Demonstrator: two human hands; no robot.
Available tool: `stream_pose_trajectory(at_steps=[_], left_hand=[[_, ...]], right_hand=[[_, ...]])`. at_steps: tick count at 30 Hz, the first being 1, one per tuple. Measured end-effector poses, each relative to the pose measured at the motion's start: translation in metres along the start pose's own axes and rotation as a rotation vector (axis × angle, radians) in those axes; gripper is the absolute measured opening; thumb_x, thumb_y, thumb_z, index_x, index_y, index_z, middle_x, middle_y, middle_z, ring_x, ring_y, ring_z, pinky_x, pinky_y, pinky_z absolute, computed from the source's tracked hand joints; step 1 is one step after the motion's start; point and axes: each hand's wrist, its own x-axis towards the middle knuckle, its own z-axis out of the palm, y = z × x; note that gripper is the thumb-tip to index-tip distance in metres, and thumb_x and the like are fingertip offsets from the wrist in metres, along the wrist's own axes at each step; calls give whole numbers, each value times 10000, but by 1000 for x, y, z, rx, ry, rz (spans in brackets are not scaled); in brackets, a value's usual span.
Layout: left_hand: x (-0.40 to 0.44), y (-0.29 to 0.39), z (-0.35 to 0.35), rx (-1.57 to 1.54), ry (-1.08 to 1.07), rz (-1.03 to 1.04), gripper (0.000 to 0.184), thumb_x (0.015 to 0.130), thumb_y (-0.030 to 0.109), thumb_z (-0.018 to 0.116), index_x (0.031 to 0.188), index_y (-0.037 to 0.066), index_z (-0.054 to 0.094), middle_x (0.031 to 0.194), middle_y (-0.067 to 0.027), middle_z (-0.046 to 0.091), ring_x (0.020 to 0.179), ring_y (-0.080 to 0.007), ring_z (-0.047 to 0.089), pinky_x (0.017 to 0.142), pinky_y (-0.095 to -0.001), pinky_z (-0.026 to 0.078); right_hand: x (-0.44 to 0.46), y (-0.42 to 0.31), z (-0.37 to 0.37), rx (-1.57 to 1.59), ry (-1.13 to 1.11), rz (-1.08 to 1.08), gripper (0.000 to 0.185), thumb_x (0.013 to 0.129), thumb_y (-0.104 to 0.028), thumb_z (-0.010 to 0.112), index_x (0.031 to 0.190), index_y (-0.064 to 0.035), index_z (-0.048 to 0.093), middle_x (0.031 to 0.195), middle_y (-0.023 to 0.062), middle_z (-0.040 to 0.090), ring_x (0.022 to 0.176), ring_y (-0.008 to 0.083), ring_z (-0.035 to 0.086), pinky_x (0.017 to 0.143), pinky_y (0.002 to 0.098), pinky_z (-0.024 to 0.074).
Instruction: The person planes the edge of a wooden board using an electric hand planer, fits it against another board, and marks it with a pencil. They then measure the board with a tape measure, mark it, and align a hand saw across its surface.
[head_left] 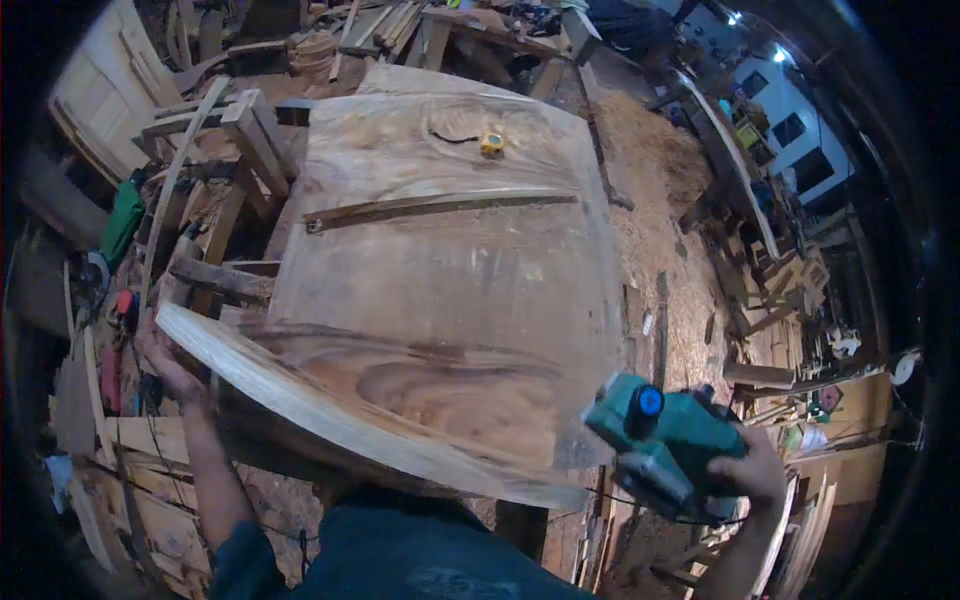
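My right hand (750, 465) is wrapped round the rear handle of a green electric planer (665, 435) with a blue-capped black knob. The planer is off the right end of a thick wooden board (390, 390), apart from it. This board has swirling dark grain and a pale, curved near edge, and lies across the near side of the worktable. At the board's left end, my left hand (172, 368) grips it from the outside, with the fingers partly hidden.
On the worktable (450, 260) lie a narrow wood strip (450, 203) and, on a wide plank (400, 135), a yellow tape measure (492, 144). Green (124, 212) and red (124, 305) tools stand at left. Shavings (665, 190) cover the floor; timber is stacked at right.
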Motion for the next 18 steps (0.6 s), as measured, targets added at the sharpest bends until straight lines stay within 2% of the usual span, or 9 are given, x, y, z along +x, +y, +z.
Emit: stream_pose_trajectory(at_steps=[2, 4, 6, 8, 9, 11, 13, 14, 18], left_hand=[[2, -3, -13, 257, -104, 180, 563, 1001, 405, 456, 1426, 43, 393, 1338, -152, 499, 1272, -235, 456, 1014, -370, 428], [1, 0, -12, 443, -111, 236, 569, 981, 346, 535, 1436, 41, 379, 1368, -155, 481, 1283, -239, 444, 1032, -364, 412], [0, 7, 0, 563, -33, 158, 581, 954, 271, 614, 1426, 22, 384, 1382, -159, 475, 1265, -246, 461, 1048, -356, 394], [22, -18, -23, 739, -188, 381, 599, 921, 210, 669, 1408, -2, 392, 1354, -163, 494, 1228, -239, 490, 1047, -348, 382], [38, -34, -40, 770, -231, 476, 597, 917, 207, 674, 1402, -5, 399, 1346, -165, 500, 1220, -239, 496, 1043, -349, 383], [27, -15, -23, 768, -164, 368, 587, 899, 225, 694, 1367, -21, 438, 1320, -171, 520, 1214, -242, 503, 1033, -361, 387], [32, -22, -30, 787, -145, 422, 573, 885, 246, 713, 1328, -29, 474, 1292, -169, 536, 1186, -249, 518, 1024, -364, 392], [32, -18, -28, 879, -98, 420, 572, 881, 247, 718, 1322, -29, 480, 1280, -165, 541, 1169, -247, 524, 1020, -361, 395], [26, -13, -20, 788, -138, 411, 559, 863, 233, 735, 1287, -32, 486, 1217, -153, 567, 1119, -228, 537, 992, -345, 411]], right_hand=[[38, 13, -1, -50, 66, -71, 448, 699, -168, 814, 1087, 12, 679, 906, 42, 706, 810, 128, 640, 768, 282, 512], [81, 27, 10, 112, 114, -130, 373, 769, -179, 770, 1075, 16, 682, 917, 40, 709, 794, 125, 633, 753, 278, 511], [143, 57, 17, 194, 121, -158, 339, 816, -214, 749, 1070, 2, 690, 916, 38, 703, 780, 123, 625, 742, 281, 509], [213, 96, 41, 337, 189, -341, 316, 869, -248, 714, 1056, 5, 679, 854, 40, 680, 711, 120, 619, 641, 269, 507], [239, 106, 51, 308, 240, -276, 298, 880, -268, 710, 1026, -10, 678, 804, 26, 657, 636, 111, 587, 570, 262, 485], [278, 115, 71, 357, 299, -192, 285, 887, -299, 709, 992, -37, 671, 726, 6, 611, 528, 97, 531, 469, 248, 440], [308, 118, 96, 506, 291, -151, 287, 880, -322, 718, 984, -61, 659, 670, -8, 566, 466, 90, 482, 409, 237, 394], [320, 120, 105, 512, 284, -165, 298, 882, -331, 714, 1002, -65, 654, 664, -8, 561, 466, 90, 484, 411, 232, 394], [341, 119, 121, 512, 276, -126, 345, 900, -370, 681, 1076, -76, 640, 673, 13, 567, 480, 114, 512, 438, 251, 419]])
